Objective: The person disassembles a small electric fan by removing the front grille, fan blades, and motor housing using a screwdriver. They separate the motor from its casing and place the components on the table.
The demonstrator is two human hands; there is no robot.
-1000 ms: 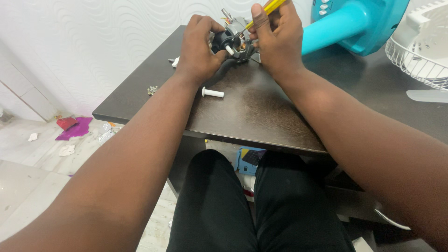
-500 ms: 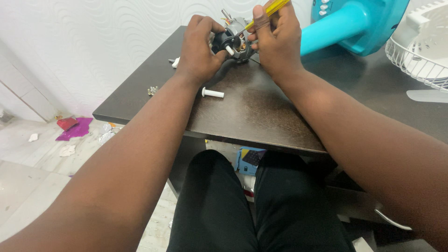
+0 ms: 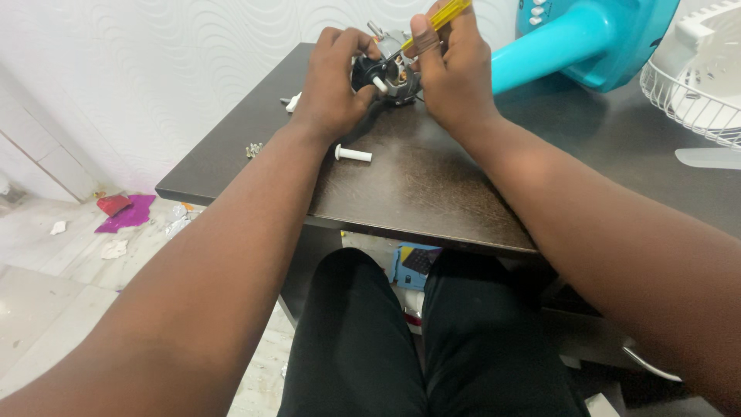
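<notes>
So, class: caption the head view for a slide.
Left hand steadies small fan motor; right hand works yellow-handled screwdriver on dark table.

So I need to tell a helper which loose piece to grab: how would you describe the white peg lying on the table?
On the dark brown table, look just below the left hand. The white peg lies alone there, a short cylinder with a flared end, larger than the small screws near the table's left edge.

Bright, even, soft light, apparently from about 10 o'clock. Pale glare on the white wall [image 3: 154,69] and the floor tiles [image 3: 46,270] at 8 o'clock, nearly washed out. Dull sheen on the dark brown table [image 3: 417,177]. Only faint, soft shadows under the forearms. Sharp at centre; slight blur and wide-angle stretching of the forearms toward the lower corners.
</notes>
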